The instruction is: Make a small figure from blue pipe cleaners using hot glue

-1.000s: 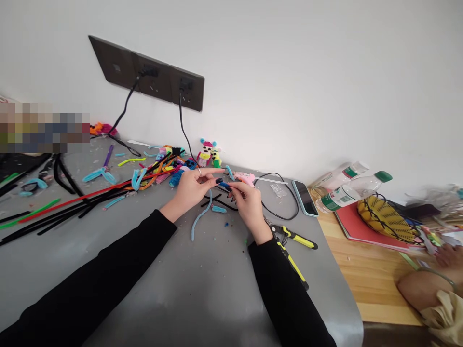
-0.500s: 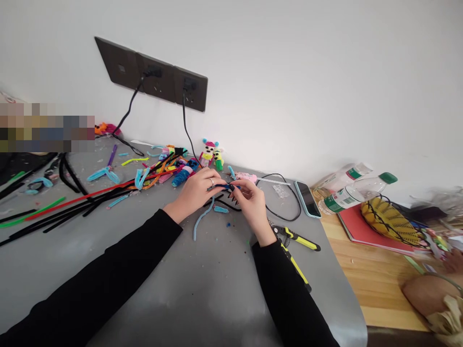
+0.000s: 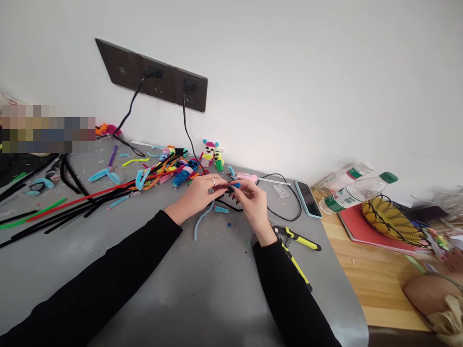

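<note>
My left hand (image 3: pixel 198 195) and my right hand (image 3: pixel 253 202) meet above the grey table (image 3: pixel 188 289), both in black sleeves. Their fingertips pinch a small blue pipe-cleaner piece (image 3: pixel 236 185) between them. From under my left hand a light blue pipe cleaner (image 3: pixel 201 220) curves down onto the table. A short light blue offcut (image 3: pixel 220 209) lies just below my fingers, over black pipe cleaners (image 3: pixel 227 206).
A heap of coloured pipe cleaners (image 3: pixel 159 168) and long black and red ones (image 3: pixel 72 202) lie left. Small pipe-cleaner figures (image 3: pixel 211 154) stand by the wall. A pink glue gun (image 3: pixel 248 177), phone (image 3: pixel 307 198), yellow-handled pliers (image 3: pixel 298 238) and bottles (image 3: pixel 356 190) sit right. Another person's arm (image 3: pixel 430 294) is at far right.
My hands have drawn together and sunk slightly toward the table, the left fingers curling from stretched out to pinching the blue piece. The view shifted a little to the left.
</note>
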Motion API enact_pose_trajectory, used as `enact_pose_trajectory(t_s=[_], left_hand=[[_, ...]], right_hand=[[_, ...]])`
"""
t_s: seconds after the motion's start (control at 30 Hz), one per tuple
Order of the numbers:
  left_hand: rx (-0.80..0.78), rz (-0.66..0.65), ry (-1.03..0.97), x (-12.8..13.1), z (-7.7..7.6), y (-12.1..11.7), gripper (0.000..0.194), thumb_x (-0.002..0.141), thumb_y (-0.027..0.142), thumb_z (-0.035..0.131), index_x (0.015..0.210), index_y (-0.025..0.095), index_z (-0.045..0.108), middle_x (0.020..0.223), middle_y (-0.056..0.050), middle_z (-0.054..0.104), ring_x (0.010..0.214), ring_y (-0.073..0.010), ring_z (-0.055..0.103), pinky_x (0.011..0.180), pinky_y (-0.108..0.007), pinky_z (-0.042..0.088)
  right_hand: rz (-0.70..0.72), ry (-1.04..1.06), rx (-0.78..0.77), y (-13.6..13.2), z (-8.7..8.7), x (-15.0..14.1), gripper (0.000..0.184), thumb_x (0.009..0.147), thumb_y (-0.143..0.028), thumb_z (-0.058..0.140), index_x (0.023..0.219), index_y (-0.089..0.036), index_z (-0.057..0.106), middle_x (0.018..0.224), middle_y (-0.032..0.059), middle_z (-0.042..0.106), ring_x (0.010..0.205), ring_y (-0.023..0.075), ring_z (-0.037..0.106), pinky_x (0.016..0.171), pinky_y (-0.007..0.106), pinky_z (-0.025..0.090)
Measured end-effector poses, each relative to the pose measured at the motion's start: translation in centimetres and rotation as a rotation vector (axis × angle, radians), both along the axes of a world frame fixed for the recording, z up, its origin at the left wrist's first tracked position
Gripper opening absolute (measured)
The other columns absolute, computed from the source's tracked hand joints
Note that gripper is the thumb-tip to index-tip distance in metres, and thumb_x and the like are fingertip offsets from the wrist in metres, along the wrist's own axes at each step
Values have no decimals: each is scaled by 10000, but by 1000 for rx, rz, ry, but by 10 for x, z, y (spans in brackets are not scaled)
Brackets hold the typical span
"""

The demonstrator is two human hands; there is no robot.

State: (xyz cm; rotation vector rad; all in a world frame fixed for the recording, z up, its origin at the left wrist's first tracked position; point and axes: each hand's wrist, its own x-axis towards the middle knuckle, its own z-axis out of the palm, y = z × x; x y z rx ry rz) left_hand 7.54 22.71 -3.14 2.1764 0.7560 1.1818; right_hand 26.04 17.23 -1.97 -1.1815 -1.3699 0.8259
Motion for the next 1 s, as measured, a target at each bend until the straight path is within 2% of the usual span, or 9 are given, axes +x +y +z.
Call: enact_pose_trajectory(t_s=[0.3, 0.53, 0.73, 0.83, 1.0], left_hand=[[-2, -6, -71, 2, 1, -1, 184, 974, 239, 617, 924, 179, 784, 912, -68, 796, 796, -173, 738, 715, -247, 597], [-32, 22, -62, 3, 5, -3, 191, 950, 242, 594, 933, 187, 776, 917, -63, 805, 802, -174, 746, 693, -237, 600], [-50, 148, -52, 5, 7, -5, 195, 917, 281, 574, 918, 182, 742, 884, -64, 805, 742, -177, 747, 687, -251, 611], [-60, 237, -77, 5, 6, -4, 190, 904, 302, 571, 916, 186, 720, 839, -55, 798, 714, -180, 748, 708, -266, 621], [-85, 298, -98, 5, 6, -4, 155, 885, 307, 573, 900, 196, 681, 799, -42, 780, 693, -177, 742, 700, -270, 623]], right_hand=[[-5, 34, -38, 0, 0, 1, 268, 861, -475, 734, 977, -244, 805, 928, 57, 789, 771, 205, 715, 673, 326, 571], [-32, 102, -30, 2, -2, 0, 263, 834, -461, 754, 956, -231, 791, 813, 45, 770, 690, 201, 692, 640, 339, 552], [-57, 127, -24, 1, 1, -1, 251, 842, -444, 749, 964, -226, 774, 783, 34, 758, 660, 178, 667, 622, 317, 544], [-65, 138, -59, 3, -1, -1, 275, 828, -473, 766, 941, -222, 749, 744, 28, 754, 614, 166, 638, 600, 312, 535], [-73, 138, -86, 5, -7, 0, 337, 813, -533, 775, 907, -212, 734, 746, 36, 764, 586, 150, 597, 585, 306, 518]])
